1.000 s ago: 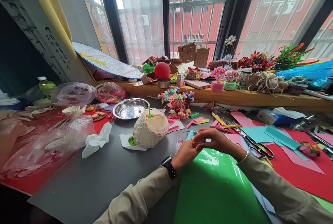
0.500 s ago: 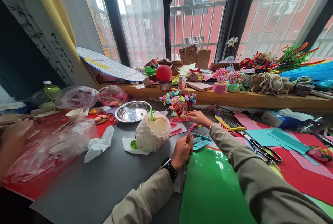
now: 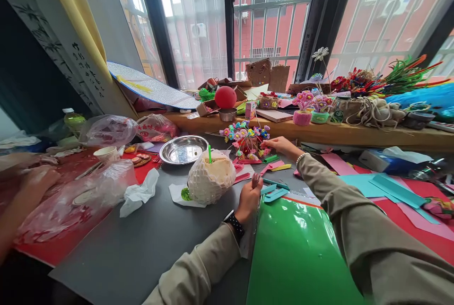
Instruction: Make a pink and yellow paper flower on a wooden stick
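My left hand, with a watch at its wrist, is closed around a small bundle of thin pinkish-brown pieces that stick up past the thumb. Reaching farther forward, my right hand has thumb and fingertips pinched at the right edge of a cluster of small colourful flowers. What lies between those fingertips is too small to make out. Folded teal paper strips lie beside my left hand, at the top of a glossy green sheet. Pink paper strips lie below my right hand.
A netted, pale fruit with a green straw stands left of my left hand. Behind it is a metal plate. A blurred arm of another person is at far left, near plastic bags. Potted crocheted flowers line the sill.
My right hand has moved up and slightly right, from the low front of the flower cluster to its right edge. The sleeve now covers the scissors. My left hand keeps its grip.
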A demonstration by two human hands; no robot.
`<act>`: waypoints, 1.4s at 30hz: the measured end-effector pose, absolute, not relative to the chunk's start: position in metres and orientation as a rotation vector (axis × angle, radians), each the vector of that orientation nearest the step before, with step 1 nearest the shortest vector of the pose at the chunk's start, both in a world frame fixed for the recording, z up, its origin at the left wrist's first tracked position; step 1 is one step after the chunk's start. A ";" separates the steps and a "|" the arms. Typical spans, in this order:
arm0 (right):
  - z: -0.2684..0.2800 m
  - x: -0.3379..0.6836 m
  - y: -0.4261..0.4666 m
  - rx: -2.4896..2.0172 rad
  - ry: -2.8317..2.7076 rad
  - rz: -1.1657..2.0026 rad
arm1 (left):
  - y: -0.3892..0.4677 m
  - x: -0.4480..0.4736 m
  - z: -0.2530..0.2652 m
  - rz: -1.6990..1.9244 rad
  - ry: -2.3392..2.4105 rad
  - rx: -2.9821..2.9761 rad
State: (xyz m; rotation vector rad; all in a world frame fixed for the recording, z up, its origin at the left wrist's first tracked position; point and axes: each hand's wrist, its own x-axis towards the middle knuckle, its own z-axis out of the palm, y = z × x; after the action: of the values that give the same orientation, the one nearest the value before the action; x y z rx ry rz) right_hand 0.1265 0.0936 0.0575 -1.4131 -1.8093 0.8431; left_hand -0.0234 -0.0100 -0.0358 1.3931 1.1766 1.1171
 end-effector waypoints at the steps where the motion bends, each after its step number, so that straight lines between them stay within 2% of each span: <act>1: 0.066 0.129 0.091 -1.398 -1.796 0.877 | -0.009 -0.023 -0.036 1.126 1.162 1.365; 6: 0.085 0.142 0.067 -1.276 -1.736 1.014 | -0.011 -0.026 -0.027 1.156 1.138 1.309; 9: 0.070 0.151 0.033 -1.050 -1.565 1.287 | -0.014 -0.028 -0.017 1.182 1.147 1.313; 13: 0.033 0.159 -0.026 -0.843 -1.406 1.421 | -0.017 -0.027 -0.005 1.175 1.085 1.298; 22: -0.013 0.151 -0.071 -0.666 -1.091 1.383 | -0.040 -0.008 0.007 0.783 0.879 1.410; 42: -0.014 0.166 -0.076 -0.856 -1.174 1.379 | -0.034 -0.007 -0.007 0.905 1.006 1.453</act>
State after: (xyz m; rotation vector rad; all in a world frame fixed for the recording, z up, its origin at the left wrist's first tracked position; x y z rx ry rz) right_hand 0.1662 -0.0763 -0.0137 -0.8559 -1.1737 1.3788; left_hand -0.0069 -0.0342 -0.0069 1.4531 1.0057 0.9050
